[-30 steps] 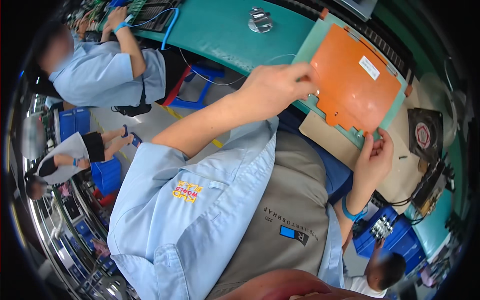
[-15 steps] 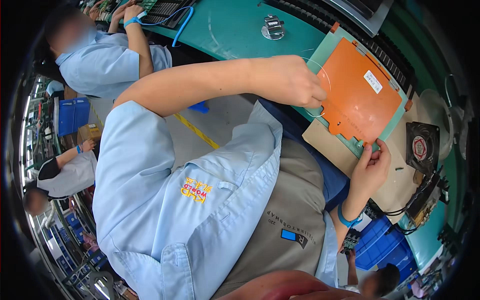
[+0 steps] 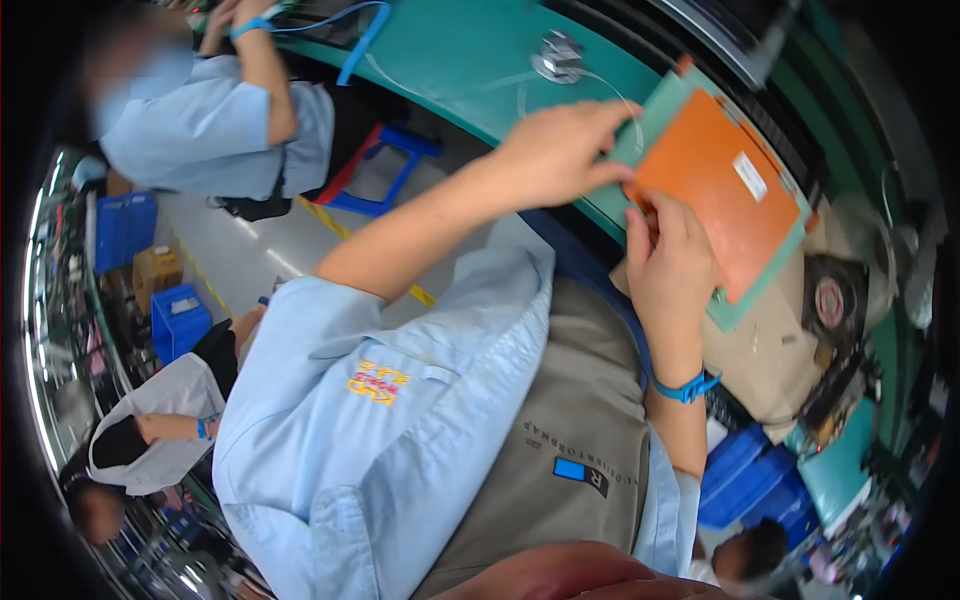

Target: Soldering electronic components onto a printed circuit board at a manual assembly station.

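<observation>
An orange plate (image 3: 715, 205) with a white label lies on a pale green board (image 3: 737, 312), tilted at the table's edge. My left hand (image 3: 560, 155) is at the board's left corner, thumb and forefinger spread apart beside the orange plate. A thin whitish strand (image 3: 612, 88) curves down near that forefinger. Wearing a blue wristband (image 3: 686, 388), my right hand (image 3: 672, 255) reaches over the plate's near edge, thumb and fingers bent together close to my left thumb. What lies between its fingertips is hidden and blurred.
On the green table (image 3: 450, 75) stands a shiny metal piece (image 3: 558, 57). A black fan (image 3: 832, 300) and cables lie right of the board, on brown cardboard (image 3: 765, 365). A co-worker in light blue (image 3: 215, 125) sits at the left, near a blue stool (image 3: 385, 170).
My right hand has left the board's lower corner and moved up and left to the plate's near edge. My left hand has shifted slightly left, its thumb and forefinger spreading.
</observation>
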`<state>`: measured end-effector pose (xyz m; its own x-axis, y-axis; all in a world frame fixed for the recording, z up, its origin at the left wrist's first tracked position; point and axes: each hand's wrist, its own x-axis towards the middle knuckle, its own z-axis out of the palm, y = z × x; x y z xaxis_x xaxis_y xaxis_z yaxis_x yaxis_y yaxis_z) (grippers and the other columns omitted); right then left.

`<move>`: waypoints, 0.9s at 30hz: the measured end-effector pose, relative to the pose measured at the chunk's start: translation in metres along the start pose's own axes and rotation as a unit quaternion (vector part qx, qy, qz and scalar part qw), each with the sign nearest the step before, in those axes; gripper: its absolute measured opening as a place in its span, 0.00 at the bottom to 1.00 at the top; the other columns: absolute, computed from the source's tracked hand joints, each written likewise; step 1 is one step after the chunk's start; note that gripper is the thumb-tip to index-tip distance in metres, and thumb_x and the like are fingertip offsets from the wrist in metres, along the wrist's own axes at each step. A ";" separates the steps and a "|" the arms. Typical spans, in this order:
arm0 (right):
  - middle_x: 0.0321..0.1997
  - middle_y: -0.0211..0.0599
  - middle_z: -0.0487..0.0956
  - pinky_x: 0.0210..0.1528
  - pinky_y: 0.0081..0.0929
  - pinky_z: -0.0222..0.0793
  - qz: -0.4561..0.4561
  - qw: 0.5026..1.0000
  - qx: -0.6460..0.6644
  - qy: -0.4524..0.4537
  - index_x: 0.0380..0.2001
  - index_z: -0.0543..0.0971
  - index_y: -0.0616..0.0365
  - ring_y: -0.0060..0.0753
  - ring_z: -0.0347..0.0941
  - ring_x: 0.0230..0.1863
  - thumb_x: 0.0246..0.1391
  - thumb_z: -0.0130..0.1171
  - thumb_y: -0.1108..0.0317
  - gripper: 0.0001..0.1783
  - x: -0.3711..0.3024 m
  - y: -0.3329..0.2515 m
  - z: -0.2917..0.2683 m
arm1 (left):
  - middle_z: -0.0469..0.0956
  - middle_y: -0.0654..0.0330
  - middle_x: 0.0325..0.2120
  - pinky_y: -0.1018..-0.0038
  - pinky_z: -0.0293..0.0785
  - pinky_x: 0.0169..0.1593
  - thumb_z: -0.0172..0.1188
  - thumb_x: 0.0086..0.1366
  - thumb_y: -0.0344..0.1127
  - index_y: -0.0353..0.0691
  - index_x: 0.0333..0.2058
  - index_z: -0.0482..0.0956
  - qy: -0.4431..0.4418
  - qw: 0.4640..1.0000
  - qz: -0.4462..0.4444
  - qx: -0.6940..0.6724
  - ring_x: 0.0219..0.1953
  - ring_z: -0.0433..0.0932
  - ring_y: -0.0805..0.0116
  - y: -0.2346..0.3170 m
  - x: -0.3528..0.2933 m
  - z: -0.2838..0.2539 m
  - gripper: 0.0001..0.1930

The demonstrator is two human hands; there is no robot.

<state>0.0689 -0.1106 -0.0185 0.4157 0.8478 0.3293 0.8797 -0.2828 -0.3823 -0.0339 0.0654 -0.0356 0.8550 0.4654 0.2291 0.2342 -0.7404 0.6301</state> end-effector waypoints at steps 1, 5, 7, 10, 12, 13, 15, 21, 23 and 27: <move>0.34 0.34 0.80 0.33 0.34 0.73 -0.005 0.999 -0.031 0.006 0.44 0.79 0.55 0.40 0.77 0.30 0.57 0.64 0.69 0.11 0.003 -0.004 0.004 | 0.80 0.64 0.32 0.68 0.74 0.34 0.71 0.59 0.41 0.45 0.61 0.74 0.012 1.000 -0.006 0.017 0.29 0.78 0.64 -0.001 0.002 0.001 0.31; 0.33 0.33 0.81 0.32 0.34 0.74 -0.022 0.994 -0.102 0.022 0.43 0.78 0.54 0.40 0.78 0.29 0.57 0.63 0.69 0.11 0.006 -0.013 0.015 | 0.80 0.64 0.31 0.66 0.74 0.34 0.72 0.57 0.43 0.43 0.60 0.74 -0.028 0.998 -0.038 -0.033 0.30 0.79 0.60 -0.001 0.008 0.005 0.33; 0.32 0.33 0.82 0.30 0.33 0.74 -0.020 0.991 -0.131 0.016 0.43 0.78 0.53 0.40 0.78 0.28 0.57 0.62 0.70 0.10 0.004 -0.015 0.019 | 0.80 0.63 0.30 0.66 0.74 0.34 0.73 0.55 0.43 0.43 0.61 0.74 -0.062 0.995 -0.066 -0.043 0.30 0.79 0.60 -0.002 0.011 0.006 0.34; 0.31 0.33 0.82 0.30 0.34 0.73 -0.005 0.989 -0.145 0.013 0.43 0.77 0.53 0.40 0.78 0.27 0.58 0.61 0.70 0.10 0.010 -0.019 0.021 | 0.80 0.63 0.30 0.66 0.74 0.33 0.73 0.54 0.44 0.43 0.61 0.74 -0.082 0.993 -0.077 -0.045 0.30 0.79 0.59 -0.002 0.014 0.001 0.35; 0.31 0.35 0.83 0.29 0.35 0.73 0.017 0.990 -0.140 0.008 0.43 0.76 0.55 0.41 0.79 0.27 0.58 0.60 0.72 0.09 0.009 -0.023 0.021 | 0.80 0.63 0.30 0.66 0.74 0.34 0.72 0.54 0.44 0.43 0.60 0.74 -0.089 0.992 -0.079 -0.039 0.30 0.79 0.59 0.000 0.014 0.000 0.35; 0.30 0.36 0.83 0.29 0.36 0.72 0.031 0.990 -0.138 0.005 0.43 0.76 0.56 0.41 0.79 0.27 0.58 0.59 0.73 0.09 0.007 -0.025 0.020 | 0.80 0.63 0.30 0.66 0.74 0.34 0.72 0.54 0.43 0.43 0.60 0.74 -0.094 0.992 -0.079 -0.037 0.30 0.79 0.58 0.001 0.014 -0.001 0.35; 0.31 0.36 0.83 0.29 0.37 0.72 0.065 0.991 -0.120 0.010 0.42 0.76 0.55 0.43 0.79 0.27 0.58 0.59 0.73 0.08 0.008 -0.028 0.019 | 0.79 0.63 0.29 0.66 0.74 0.33 0.72 0.53 0.43 0.43 0.60 0.74 -0.071 0.996 -0.047 -0.032 0.29 0.79 0.59 0.004 0.015 -0.004 0.35; 0.33 0.36 0.81 0.32 0.35 0.75 0.101 0.994 -0.024 0.016 0.46 0.76 0.56 0.40 0.78 0.29 0.57 0.61 0.73 0.13 -0.004 -0.010 0.003 | 0.79 0.64 0.29 0.67 0.73 0.33 0.72 0.55 0.44 0.42 0.62 0.74 -0.095 0.994 -0.025 -0.040 0.27 0.76 0.63 -0.003 0.017 -0.005 0.35; 0.34 0.38 0.81 0.35 0.34 0.75 0.097 0.990 0.101 0.021 0.48 0.76 0.58 0.41 0.79 0.31 0.57 0.61 0.74 0.15 -0.013 -0.004 -0.011 | 0.78 0.63 0.30 0.69 0.72 0.32 0.71 0.58 0.43 0.41 0.62 0.73 -0.106 0.993 -0.049 -0.032 0.26 0.76 0.63 -0.003 0.018 -0.007 0.34; 0.46 0.49 0.81 0.46 0.38 0.75 0.178 0.976 -0.004 0.124 0.53 0.75 0.63 0.47 0.79 0.43 0.57 0.61 0.75 0.19 -0.034 0.058 -0.047 | 0.79 0.61 0.33 0.71 0.73 0.34 0.70 0.60 0.41 0.38 0.62 0.73 -0.136 0.988 -0.067 -0.030 0.27 0.76 0.64 0.004 0.027 -0.010 0.32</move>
<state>0.1168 -0.1768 -0.0111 0.7379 0.5603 0.3762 0.6705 -0.5444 -0.5041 -0.0147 0.0796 -0.0194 0.9129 0.4033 -0.0623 0.3328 -0.6475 0.6856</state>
